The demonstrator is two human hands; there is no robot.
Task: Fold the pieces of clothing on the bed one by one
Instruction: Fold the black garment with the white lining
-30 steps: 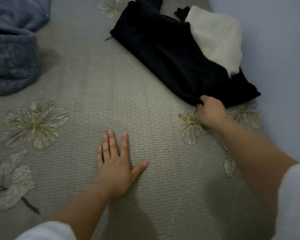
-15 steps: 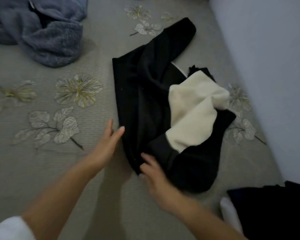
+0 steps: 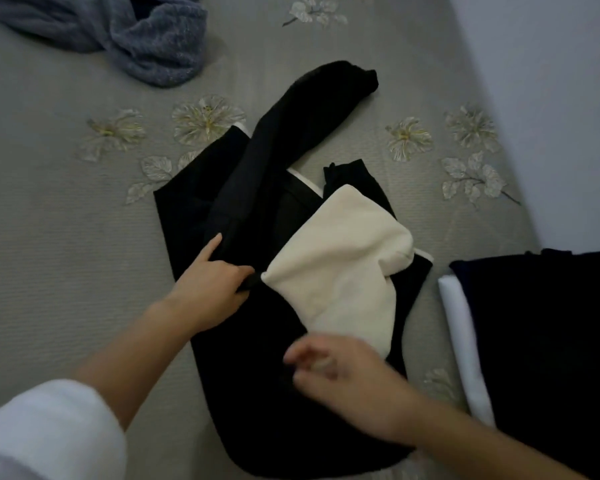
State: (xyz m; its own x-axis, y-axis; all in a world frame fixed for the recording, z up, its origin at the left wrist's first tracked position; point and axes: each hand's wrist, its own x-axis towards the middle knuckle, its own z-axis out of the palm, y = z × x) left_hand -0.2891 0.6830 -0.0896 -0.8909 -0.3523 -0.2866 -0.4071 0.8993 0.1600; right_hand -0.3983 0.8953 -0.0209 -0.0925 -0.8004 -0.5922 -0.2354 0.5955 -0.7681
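A black garment [image 3: 257, 393] with a cream-white panel [image 3: 340, 271] lies crumpled in the middle of the bed, one black sleeve [image 3: 312, 109] stretched away toward the far side. My left hand [image 3: 212, 282] pinches a black fold of it just left of the cream panel. My right hand [image 3: 340, 375] is blurred over the garment's near part, fingers loosely curled; whether it holds cloth cannot be told.
A grey bedspread [image 3: 66, 237] with embroidered flowers covers the bed. A crumpled blue-grey fleece garment [image 3: 146, 39] lies at the far left. A folded dark garment [image 3: 551, 341] on white cloth [image 3: 465, 341] sits at the right. A pale wall [image 3: 551, 98] borders the right side.
The view has swung down over the garment. My left hand went from hovering beside the black cloth to pinching a fold. My right hand slid to the garment's near part.
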